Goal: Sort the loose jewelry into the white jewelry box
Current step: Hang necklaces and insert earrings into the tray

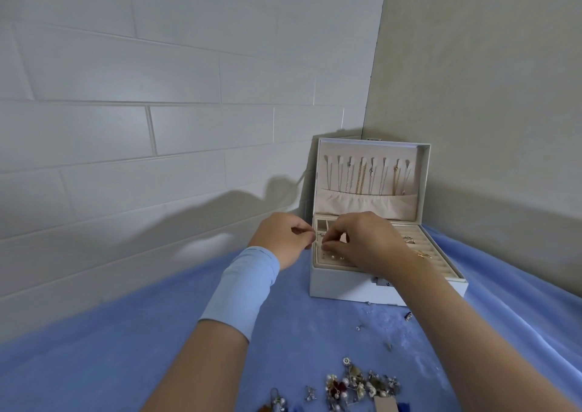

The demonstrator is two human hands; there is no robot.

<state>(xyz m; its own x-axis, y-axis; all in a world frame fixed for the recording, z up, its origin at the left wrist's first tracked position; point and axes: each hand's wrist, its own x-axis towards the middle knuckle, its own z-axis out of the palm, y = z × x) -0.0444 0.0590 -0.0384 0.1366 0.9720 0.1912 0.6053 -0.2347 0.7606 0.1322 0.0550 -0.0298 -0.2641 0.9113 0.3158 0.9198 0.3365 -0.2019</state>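
**Both hands working at the box's left front section**

Nearest the camera, a jewelry pile (356, 386) is lying on the blue cloth (126, 364). It is pearl and flower pieces tangled together, with a tag (385, 404) at its right edge. A few small bits (359, 327) are sitting scattered on the cloth between the pile and the box, well apart from each other.

Both forearms are reaching forward over the cloth. The left one is wearing a light blue wristband (242, 289).

The left hand (283, 238) is hovering at the left rim of the box (340, 289), fingers curled, thumb and forefinger tips close together. The right hand (362, 241) is hanging over the left front section, fingers bunched and narrow, tips pointing at the left hand's tips. The two sets of fingertips are almost meeting. Something tiny may be pinched there, but it is too small to confirm, and I cannot tell which hand has it.

The box is sitting open on the cloth, near the wall corner. Pearl studs (335, 257) are sitting in the front-left panel, just below the right fingertips. Right of that hand, the ring rolls (441, 260) are holding a few gold rings (408, 240). A latch (382, 282) is showing on the front wall.

The lid (423, 175) is standing upright behind. Necklaces (359, 175) are hanging in a row inside it, lower ends tucked into a pouch (368, 205).
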